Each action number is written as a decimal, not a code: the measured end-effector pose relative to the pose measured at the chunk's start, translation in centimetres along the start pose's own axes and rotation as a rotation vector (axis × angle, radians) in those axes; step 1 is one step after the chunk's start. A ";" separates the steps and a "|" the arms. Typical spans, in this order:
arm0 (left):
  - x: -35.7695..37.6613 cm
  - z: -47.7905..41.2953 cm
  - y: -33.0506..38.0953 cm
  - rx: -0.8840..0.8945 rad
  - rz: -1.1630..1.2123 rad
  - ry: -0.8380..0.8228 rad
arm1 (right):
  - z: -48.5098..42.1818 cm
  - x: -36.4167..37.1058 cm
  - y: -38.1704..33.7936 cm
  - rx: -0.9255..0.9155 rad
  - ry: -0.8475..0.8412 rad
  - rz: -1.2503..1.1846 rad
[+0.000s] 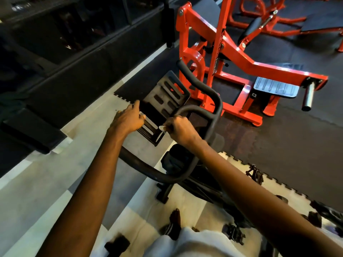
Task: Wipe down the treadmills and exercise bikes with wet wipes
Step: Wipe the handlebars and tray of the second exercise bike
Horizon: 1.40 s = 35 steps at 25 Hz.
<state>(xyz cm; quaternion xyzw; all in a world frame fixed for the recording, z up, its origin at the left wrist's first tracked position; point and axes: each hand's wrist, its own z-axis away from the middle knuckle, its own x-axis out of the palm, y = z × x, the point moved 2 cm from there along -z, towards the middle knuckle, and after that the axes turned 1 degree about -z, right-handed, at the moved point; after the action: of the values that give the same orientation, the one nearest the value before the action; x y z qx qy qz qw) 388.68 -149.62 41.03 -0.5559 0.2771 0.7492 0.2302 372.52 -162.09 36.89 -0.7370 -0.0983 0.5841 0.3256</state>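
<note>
At the centre of the frame, the left hand (128, 119) curled its fingers round the left edge of the exercise bike's black slotted console tray (163, 101), while the right hand (181, 129), beside the handlebar (207, 115), pinched a small white wet wipe (161, 128) against the tray's lower right edge.

A red weight machine (241, 58) stands on black rubber matting (278, 145) beside grey floor tiles (37, 182).
</note>
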 end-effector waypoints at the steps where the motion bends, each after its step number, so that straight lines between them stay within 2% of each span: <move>1: 0.4 0.6 0.2 0.014 -0.055 0.024 | -0.2 0.7 -0.2 0.000 -0.004 0.081; 4: 0.3 1.1 0.7 0.035 -0.110 0.046 | -0.3 2.5 -0.6 -0.007 -0.079 0.268; 6: 0.2 1.1 0.6 0.036 -0.107 0.047 | 0.2 3.1 -1.3 -0.013 -0.085 0.306; 11: 0.3 1.3 0.7 0.045 -0.098 0.089 | 1.1 2.8 -2.0 -0.007 -0.098 0.177; 14: 0.5 0.6 0.3 0.035 -0.071 0.085 | 1.9 2.4 -1.4 -0.017 -0.083 -0.001; 16: 0.7 0.1 0.1 0.044 -0.014 0.109 | 3.1 0.7 -1.0 0.059 0.007 -0.153; 18: 0.5 -0.1 0.4 0.086 0.041 0.149 | 4.7 -1.5 0.5 0.141 0.184 -0.258; 22: -0.5 -0.6 3.5 0.355 0.148 0.339 | 9.9 -5.5 5.6 0.312 0.441 -0.160; 24: -0.9 -1.4 6.5 0.485 0.223 0.360 | 13.7 -7.7 8.4 0.434 0.527 -0.045; 26: -1.2 -2.2 10.2 0.601 0.325 0.304 | 18.3 -10.7 10.9 0.572 0.599 0.037; 28: -0.9 -2.7 13.9 0.687 0.428 0.171 | 23.2 -14.0 13.2 0.731 0.681 0.056; 31: 1.5 -3.2 19.2 0.749 0.422 -0.054 | 30.3 -18.1 15.4 0.941 0.738 0.082; 35: 5.1 -2.0 27.4 0.842 0.361 -0.214 | 40.4 -21.3 17.3 1.180 0.764 0.090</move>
<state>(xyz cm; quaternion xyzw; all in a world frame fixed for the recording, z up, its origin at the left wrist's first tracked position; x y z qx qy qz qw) 370.77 -171.10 40.06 -0.2767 0.6238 0.6529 0.3288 324.73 -171.81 39.30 -0.5941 0.3868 0.2530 0.6584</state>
